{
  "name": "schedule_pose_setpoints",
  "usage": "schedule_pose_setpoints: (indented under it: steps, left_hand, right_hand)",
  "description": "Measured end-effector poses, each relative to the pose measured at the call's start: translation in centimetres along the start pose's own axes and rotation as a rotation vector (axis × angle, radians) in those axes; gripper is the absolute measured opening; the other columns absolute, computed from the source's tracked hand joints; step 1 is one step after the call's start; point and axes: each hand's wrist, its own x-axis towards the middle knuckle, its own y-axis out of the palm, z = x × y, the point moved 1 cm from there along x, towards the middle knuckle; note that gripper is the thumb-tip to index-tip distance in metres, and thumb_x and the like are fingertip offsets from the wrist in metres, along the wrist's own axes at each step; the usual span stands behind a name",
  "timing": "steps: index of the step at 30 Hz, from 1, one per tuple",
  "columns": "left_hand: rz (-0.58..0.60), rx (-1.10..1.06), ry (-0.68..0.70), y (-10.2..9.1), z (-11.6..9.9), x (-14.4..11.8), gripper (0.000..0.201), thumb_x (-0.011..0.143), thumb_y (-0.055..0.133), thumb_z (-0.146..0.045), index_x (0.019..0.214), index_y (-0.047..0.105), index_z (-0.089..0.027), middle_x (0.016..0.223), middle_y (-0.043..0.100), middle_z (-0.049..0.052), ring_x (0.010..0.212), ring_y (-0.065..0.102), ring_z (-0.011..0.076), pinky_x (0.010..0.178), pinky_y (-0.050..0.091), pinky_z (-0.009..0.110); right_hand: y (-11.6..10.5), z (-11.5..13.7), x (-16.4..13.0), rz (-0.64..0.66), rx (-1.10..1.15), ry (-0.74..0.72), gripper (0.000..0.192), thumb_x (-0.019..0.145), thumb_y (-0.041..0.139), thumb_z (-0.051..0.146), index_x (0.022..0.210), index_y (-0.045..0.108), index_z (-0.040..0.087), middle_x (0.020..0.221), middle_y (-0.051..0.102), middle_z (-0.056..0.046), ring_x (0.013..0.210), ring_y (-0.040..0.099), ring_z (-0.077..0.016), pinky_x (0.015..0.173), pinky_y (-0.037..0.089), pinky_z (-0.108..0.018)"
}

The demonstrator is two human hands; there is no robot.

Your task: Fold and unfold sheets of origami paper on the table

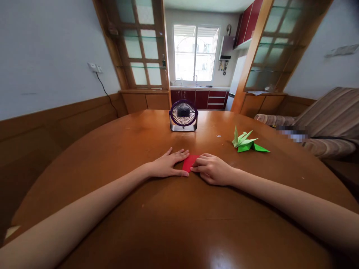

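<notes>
A small piece of red paper [190, 163] lies on the brown table between my hands. My left hand [169, 163] rests flat at its left side, fingers and thumb spread, the tips at the paper's edge. Curled over the paper's right part is my right hand [212, 169], with its thumb and fingertips closed on it. The fingers cover that side of the paper, so its full shape and folds are hidden.
Green folded-paper cranes [244, 141] sit to the right on the table [157, 224]. A small purple desk fan [183, 114] stands upright beyond my hands. A striped armchair [328, 116] is at the right. A cord [104, 89] hangs from the left wall socket.
</notes>
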Motion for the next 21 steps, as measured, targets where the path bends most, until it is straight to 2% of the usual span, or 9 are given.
schedule_pose_setpoints:
  steps: [4, 12, 17, 21]
  left_hand:
    - [-0.055, -0.034, 0.000, 0.1, 0.3, 0.2, 0.074, 0.087, 0.049, -0.064, 0.149, 0.030, -0.029, 0.156, 0.024, 0.006, 0.146, 0.016, 0.0263, 0.116, -0.006, 0.053]
    - [-0.116, -0.026, -0.009, 0.4, 0.7, 0.5, 0.061, 0.091, 0.049, -0.058, 0.144, 0.038, -0.029, 0.153, 0.033, 0.005, 0.144, 0.024, 0.0250, 0.115, 0.000, 0.058]
    - [-0.252, 0.096, -0.047, 0.9, 0.1, 1.1, 0.040, 0.098, 0.044, -0.046, 0.132, 0.054, -0.028, 0.142, 0.050, 0.004, 0.136, 0.041, 0.0216, 0.116, 0.010, 0.055]
    - [-0.317, 0.209, -0.047, 1.1, -0.4, 1.5, 0.035, 0.098, 0.044, -0.042, 0.125, 0.061, -0.026, 0.136, 0.056, 0.006, 0.130, 0.049, 0.0209, 0.115, 0.018, 0.051]
  right_hand:
    - [0.1, -0.2, 0.0, -0.035, 0.111, 0.088, 0.033, 0.082, 0.049, 0.011, 0.106, 0.071, 0.015, 0.093, 0.065, -0.010, 0.086, 0.058, -0.0207, 0.084, 0.048, -0.036]
    - [0.5, -0.2, -0.3, -0.107, 0.227, 0.141, 0.031, 0.080, 0.047, 0.008, 0.099, 0.071, 0.012, 0.097, 0.066, -0.011, 0.088, 0.061, -0.0210, 0.084, 0.051, -0.036]
    - [0.6, -0.1, -0.4, -0.113, 0.223, 0.147, 0.030, 0.081, 0.047, 0.008, 0.100, 0.070, 0.011, 0.100, 0.066, -0.012, 0.091, 0.062, -0.0215, 0.086, 0.052, -0.037]
    - [0.6, -0.1, -0.3, -0.147, 0.204, 0.194, 0.027, 0.081, 0.047, 0.008, 0.094, 0.071, 0.012, 0.098, 0.066, -0.012, 0.089, 0.062, -0.0212, 0.084, 0.052, -0.036]
